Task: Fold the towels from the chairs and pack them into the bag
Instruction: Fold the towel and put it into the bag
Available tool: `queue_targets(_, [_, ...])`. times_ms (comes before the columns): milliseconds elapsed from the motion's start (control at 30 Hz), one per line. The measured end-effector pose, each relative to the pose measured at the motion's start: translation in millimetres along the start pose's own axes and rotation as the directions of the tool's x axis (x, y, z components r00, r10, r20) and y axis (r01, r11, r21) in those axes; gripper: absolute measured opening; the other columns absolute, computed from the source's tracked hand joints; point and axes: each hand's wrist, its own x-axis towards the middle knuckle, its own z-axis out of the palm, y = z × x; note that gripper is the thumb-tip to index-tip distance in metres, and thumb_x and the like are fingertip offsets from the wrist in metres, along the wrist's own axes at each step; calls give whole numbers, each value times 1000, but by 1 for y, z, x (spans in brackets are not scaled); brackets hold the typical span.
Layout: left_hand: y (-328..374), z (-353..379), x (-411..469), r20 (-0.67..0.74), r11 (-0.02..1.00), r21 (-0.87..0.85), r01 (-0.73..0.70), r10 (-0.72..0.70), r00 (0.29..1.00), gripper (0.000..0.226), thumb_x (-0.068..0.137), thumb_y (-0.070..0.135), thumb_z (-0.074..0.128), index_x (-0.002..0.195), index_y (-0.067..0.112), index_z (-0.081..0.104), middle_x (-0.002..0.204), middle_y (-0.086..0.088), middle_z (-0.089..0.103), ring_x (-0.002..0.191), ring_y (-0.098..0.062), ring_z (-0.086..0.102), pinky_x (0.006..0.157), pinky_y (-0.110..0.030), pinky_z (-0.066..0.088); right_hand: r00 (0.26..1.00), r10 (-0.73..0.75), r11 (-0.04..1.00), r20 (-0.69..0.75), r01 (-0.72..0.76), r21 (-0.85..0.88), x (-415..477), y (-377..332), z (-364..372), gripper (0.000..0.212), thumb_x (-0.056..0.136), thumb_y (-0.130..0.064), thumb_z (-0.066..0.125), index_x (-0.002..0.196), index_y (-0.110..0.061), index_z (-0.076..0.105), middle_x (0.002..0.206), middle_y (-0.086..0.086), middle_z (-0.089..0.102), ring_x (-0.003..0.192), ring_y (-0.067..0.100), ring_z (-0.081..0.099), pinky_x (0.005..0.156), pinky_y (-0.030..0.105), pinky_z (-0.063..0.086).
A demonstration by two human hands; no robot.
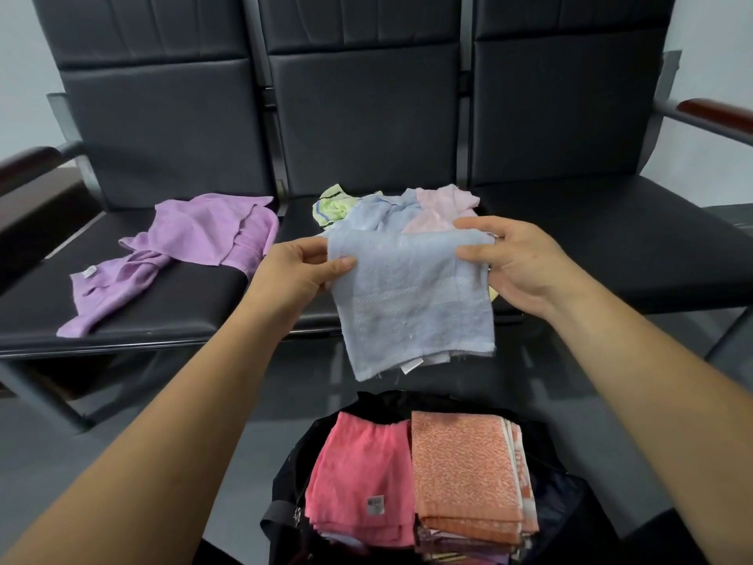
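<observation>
A folded light blue towel (411, 303) hangs in the air in front of the chairs. My left hand (297, 275) pinches its upper left corner and my right hand (509, 263) pinches its upper right corner. Below it, an open black bag (293, 475) stands on the floor with a folded pink towel (358, 479) and a folded orange towel (464, 475) on top of other folded towels. A crumpled purple towel (179, 254) lies on the left seat. On the middle seat lie another blue towel (383, 212), a pale pink towel (444, 205) and a yellow-green towel (332, 205), all unfolded.
A row of three black chairs (570, 128) with wooden armrests (717, 112) stands against the wall. The right seat (611, 238) holds no towel. Grey floor (102, 450) surrounds the bag.
</observation>
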Motion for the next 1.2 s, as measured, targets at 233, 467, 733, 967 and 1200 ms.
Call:
queue_targets(233, [-7, -1, 0, -64, 986, 87, -143, 149, 987, 21, 88, 8, 74, 108, 10, 76, 109, -4, 77, 105, -18, 72, 91, -26, 55, 986, -152, 748, -72, 68, -660, -6, 1, 0, 31, 76, -16, 87, 102, -26, 74, 115, -1, 66, 104, 16, 64, 87, 33, 55])
queue_targets(467, [-6, 3, -7, -29, 966, 35, -258, 259, 965, 21, 96, 6, 65, 116, 8, 71, 107, -1, 76, 102, -11, 70, 86, -20, 53, 979, -199, 929, -49, 173, -326, -14, 7, -6, 6, 88, -15, 77, 90, -17, 71, 99, 7, 69, 93, 26, 68, 80, 43, 54])
queue_targets(733, [-23, 4, -17, 25, 968, 131, -213, 211, 977, 37, 105, 14, 52, 140, 25, 55, 109, 2, 72, 103, -12, 70, 88, -29, 56, 994, 63, 977, -85, -44, 208, -19, 33, 9, 20, 92, -8, 70, 112, -8, 70, 108, 10, 77, 99, 26, 74, 88, 41, 61])
queue_targets(967, [-88, -13, -32, 83, 957, 286, 44, -71, 994, 45, 103, 15, 55, 145, 31, 49, 123, 5, 68, 95, -8, 69, 65, -16, 52, 916, 341, 931, -210, -299, 210, -21, 118, 22, 24, 91, 0, 69, 113, 7, 69, 109, 24, 73, 92, 32, 72, 89, 43, 58])
queue_targets(1200, [-157, -37, -62, 62, 811, 482, 331, -409, 910, 44, 101, 23, 57, 140, 41, 48, 128, 4, 65, 106, -20, 68, 86, -42, 60, 838, 505, 847, -209, -527, -66, -43, 205, 38, 9, 91, 5, 65, 99, 11, 65, 100, 29, 68, 87, 33, 67, 79, 41, 53])
